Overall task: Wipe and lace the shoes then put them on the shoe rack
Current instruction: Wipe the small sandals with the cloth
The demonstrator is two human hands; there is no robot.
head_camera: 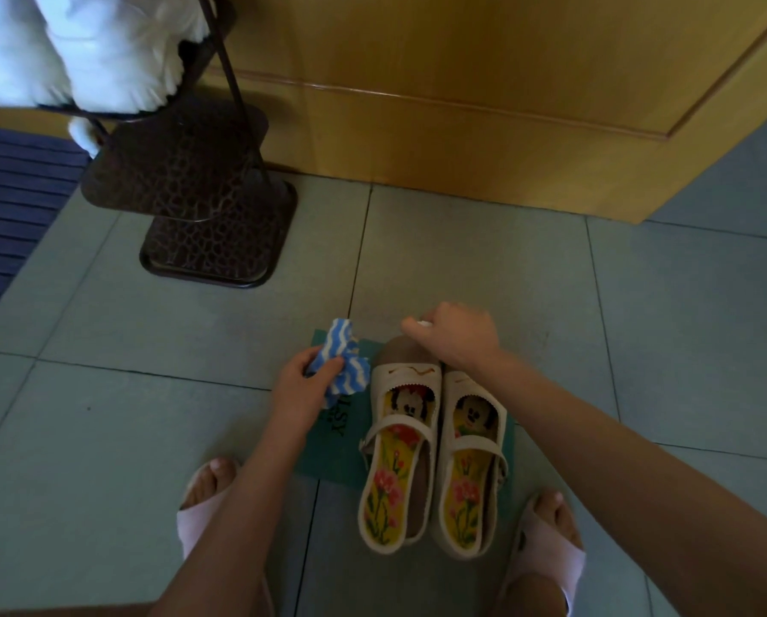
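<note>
Cloth (343, 362) in left hand (299, 387) (beside shoes (406, 423))

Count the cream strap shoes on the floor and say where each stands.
2. One shoe stands on the green mat beside the left hand holding the striped cloth; the other shoe sits against its right side, toe beneath the right hand. None appear hidden.

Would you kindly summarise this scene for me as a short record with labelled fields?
Left hand: grips a blue-and-white striped cloth
Right hand: over the shoe toes, pinching a small white item, unidentifiable
Shoes: cream strap pair, side by side on a green mat
Shoe rack: brown metal, far left, white fluffy footwear on top tier
Floor: grey-green tiles
</note>
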